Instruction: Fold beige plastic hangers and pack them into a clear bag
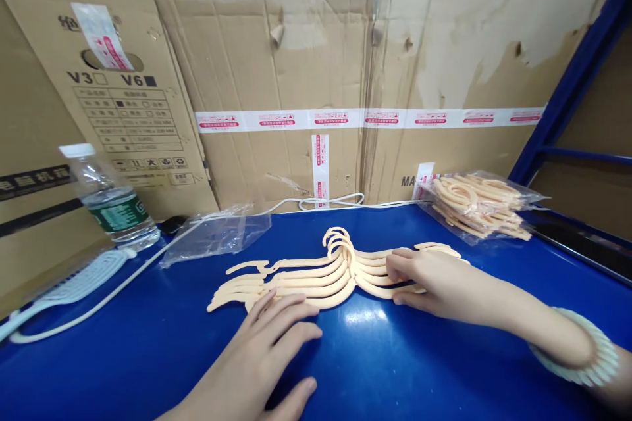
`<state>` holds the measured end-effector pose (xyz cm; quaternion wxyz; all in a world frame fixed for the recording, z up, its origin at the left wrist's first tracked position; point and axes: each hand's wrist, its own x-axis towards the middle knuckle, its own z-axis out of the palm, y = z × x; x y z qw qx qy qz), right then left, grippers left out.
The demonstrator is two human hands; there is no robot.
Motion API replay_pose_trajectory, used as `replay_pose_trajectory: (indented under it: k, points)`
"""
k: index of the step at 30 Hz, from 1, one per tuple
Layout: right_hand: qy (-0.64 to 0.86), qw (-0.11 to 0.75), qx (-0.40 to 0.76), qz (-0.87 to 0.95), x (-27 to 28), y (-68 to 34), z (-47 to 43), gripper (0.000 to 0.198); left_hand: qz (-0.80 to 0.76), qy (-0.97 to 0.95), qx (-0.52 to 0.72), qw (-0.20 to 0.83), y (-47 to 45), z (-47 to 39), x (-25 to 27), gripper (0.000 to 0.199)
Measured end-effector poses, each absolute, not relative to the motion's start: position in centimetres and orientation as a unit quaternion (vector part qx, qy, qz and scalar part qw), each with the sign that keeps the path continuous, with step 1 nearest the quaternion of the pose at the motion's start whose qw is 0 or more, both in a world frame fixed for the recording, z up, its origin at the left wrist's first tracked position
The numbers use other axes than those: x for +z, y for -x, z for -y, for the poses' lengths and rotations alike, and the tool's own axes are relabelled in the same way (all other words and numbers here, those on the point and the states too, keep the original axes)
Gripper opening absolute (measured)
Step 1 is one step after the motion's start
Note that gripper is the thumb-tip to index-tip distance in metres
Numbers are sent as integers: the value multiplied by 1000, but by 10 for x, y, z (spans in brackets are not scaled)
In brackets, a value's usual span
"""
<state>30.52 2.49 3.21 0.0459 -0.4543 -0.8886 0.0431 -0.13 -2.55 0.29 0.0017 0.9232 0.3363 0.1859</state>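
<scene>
Several cream plastic clothes hangers [316,291] lie fanned in a row on the blue tabletop, their hooks gathered near the middle. My left hand [266,345] is spread, palm down, with its fingertips at the near edge of the hangers' left side. Thumb and fingers of my right hand [424,279] close around the hangers' right arms. A pale green beaded bracelet [580,348] circles my right wrist. Part of the right side of the hangers is hidden behind that hand.
A clear bag of more hangers [478,204] lies at back right. An opened plastic bag [217,233], a water bottle [116,207], a light blue hairbrush [79,283] and a white cable [123,286] are on the left. Cardboard [276,66] stands behind the blue table [375,368].
</scene>
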Motion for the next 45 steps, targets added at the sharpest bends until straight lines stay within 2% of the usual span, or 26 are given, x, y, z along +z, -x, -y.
replay_pose_trajectory:
  k: [3, 5, 10, 13, 21, 31, 36, 40, 45]
  points:
    - [455, 52, 17, 889, 31, -298, -19, 6, -338, -924, 181, 3, 1, 26, 6, 37]
    - [463, 72, -1, 883, 27, -293, -16, 13, -338, -924, 178, 1, 1, 26, 5, 37]
    - [457, 150, -7, 876, 7, -288, -12, 62, -337, -925, 174, 2, 1, 26, 5, 37]
    - [468, 148, 4, 871, -2, -286, -11, 71, -340, -926, 163, 8, -1, 25, 4, 36]
    - [497, 68, 67, 862, -1, -280, -12, 80, -350, -923, 158, 27, -3, 28, 4, 34]
    - [505, 50, 52, 860, -5, -280, -15, 79, -341, -930, 140, 12, 0, 28, 5, 33]
    - [499, 61, 21, 864, -16, -280, -18, 69, -348, -931, 110, -14, 2, 29, 1, 49]
    - [506, 79, 6, 859, -20, -280, -19, 72, -345, -933, 96, -19, 3, 26, 0, 62]
    - [504, 66, -7, 861, -19, -278, -19, 71, -341, -933, 114, -4, 4, 25, -7, 68]
